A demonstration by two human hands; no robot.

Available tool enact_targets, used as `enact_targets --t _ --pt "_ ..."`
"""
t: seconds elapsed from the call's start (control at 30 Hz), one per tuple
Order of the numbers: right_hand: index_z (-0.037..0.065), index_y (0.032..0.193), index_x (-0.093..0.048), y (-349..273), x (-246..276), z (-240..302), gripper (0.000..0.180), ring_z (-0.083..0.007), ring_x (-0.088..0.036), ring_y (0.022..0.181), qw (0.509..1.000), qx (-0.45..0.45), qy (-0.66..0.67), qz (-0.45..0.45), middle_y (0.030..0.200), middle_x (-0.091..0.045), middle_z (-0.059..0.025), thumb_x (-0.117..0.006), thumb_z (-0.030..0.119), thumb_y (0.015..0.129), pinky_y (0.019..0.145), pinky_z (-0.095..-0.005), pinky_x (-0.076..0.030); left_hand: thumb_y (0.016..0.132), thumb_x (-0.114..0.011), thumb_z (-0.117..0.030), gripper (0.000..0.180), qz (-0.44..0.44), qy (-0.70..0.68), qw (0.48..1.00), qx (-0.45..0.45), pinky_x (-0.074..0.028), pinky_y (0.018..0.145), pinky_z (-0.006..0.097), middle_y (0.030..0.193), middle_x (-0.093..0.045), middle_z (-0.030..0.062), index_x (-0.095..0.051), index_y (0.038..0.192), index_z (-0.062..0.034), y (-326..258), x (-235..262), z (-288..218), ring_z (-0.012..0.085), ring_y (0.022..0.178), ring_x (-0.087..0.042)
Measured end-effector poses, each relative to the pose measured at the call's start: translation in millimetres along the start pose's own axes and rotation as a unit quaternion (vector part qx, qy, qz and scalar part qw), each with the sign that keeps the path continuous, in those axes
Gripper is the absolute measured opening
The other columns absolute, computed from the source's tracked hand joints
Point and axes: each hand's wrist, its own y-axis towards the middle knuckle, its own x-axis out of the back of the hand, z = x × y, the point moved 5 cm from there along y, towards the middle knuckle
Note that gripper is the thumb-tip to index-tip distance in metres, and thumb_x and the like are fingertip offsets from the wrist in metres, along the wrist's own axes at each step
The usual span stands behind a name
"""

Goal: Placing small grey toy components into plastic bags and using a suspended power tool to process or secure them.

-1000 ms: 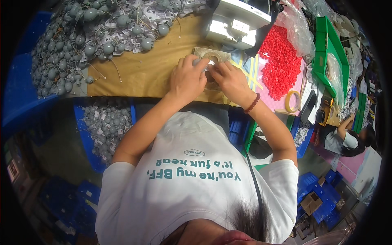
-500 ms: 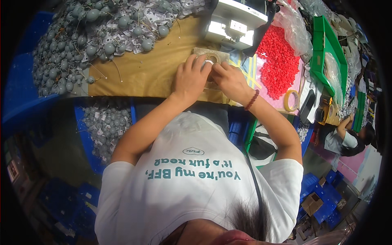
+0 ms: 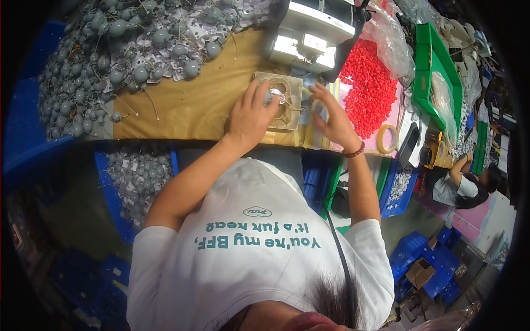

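Observation:
A clear square jig (image 3: 292, 113) with a round hole lies on the brown paper-covered bench (image 3: 187, 105). My left hand (image 3: 251, 113) rests on the jig's left side, with its fingertips pinching a small grey-white part (image 3: 276, 97) over the hole. Just right of the jig, my right hand (image 3: 333, 120) is held with its fingers spread and nothing visible in it. A beaded bracelet is on that wrist.
A big heap of grey bulb-shaped parts with wires (image 3: 110, 49) covers the bench's left. A white machine (image 3: 309, 38) stands behind the jig. Red pellets (image 3: 367, 88), a tape roll (image 3: 387, 138) and a green tray (image 3: 436, 77) lie right. Another person (image 3: 458, 185) sits at far right.
My right hand has drawn away from the jig to the right and spread its fingers. My left hand stays on the jig with the small part.

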Motion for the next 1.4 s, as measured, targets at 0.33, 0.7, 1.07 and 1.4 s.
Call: enact_targets --t 0.33,0.7,1.07,1.4 --pt "0.004 0.111 -0.057 3.9 -24.1 -31.2 0.033 -0.0169 -0.058 0.085 0.943 -0.118 0.232 -0.207 0.1 -0.061 -0.0063 -0.066 -0.007 0.081 0.076 -0.0293 -0.048 0.086 -0.064 -0.012 0.021 0.022 -0.068 0.997 0.01 -0.052 0.094 0.043 0.137 -0.047 0.0196 -0.065 0.107 -0.0122 -2.1 -5.8 8.6 0.0388 0.129 -0.046" --pt "0.001 0.111 -0.065 47.9 -35.0 -3.8 0.03 -0.0098 -0.062 0.08 0.842 -0.212 0.497 0.012 0.094 -0.068 -0.004 -0.076 0.004 0.083 0.068 -0.023 -0.049 0.078 -0.063 0.0 0.031 0.041 -0.107 0.993 0.023 -0.049 0.1 0.041 0.14 -0.044 0.0179 -0.071 0.105 -0.0125 -2.2 -5.6 13.3 0.037 0.132 -0.045" --pt "0.0 0.099 -0.07 47.2 -48.5 -4.5 0.032 -0.0176 -0.064 0.068 0.97 -0.175 0.158 -0.064 0.079 -0.068 -0.0098 -0.084 0.014 0.075 0.063 -0.0312 -0.051 0.079 -0.065 -0.001 0.021 0.034 -0.144 0.988 0.043 -0.048 0.099 0.043 0.138 -0.047 0.0176 -0.069 0.098 -0.0083 -0.9 -9.8 16.6 0.0377 0.131 -0.045" --pt "0.002 0.114 -0.061 41.2 -53.4 7.3 0.044 -0.0184 -0.057 0.067 0.972 -0.136 0.114 -0.155 0.083 -0.063 -0.0064 -0.082 0.013 0.076 0.06 -0.0323 -0.048 0.075 -0.073 -0.013 0.04 0.1 -0.116 0.984 0.085 -0.042 0.096 0.045 0.11 -0.06 0.0087 -0.061 0.113 -0.0106 32.9 -7.1 12.0 0.0304 0.115 -0.055"
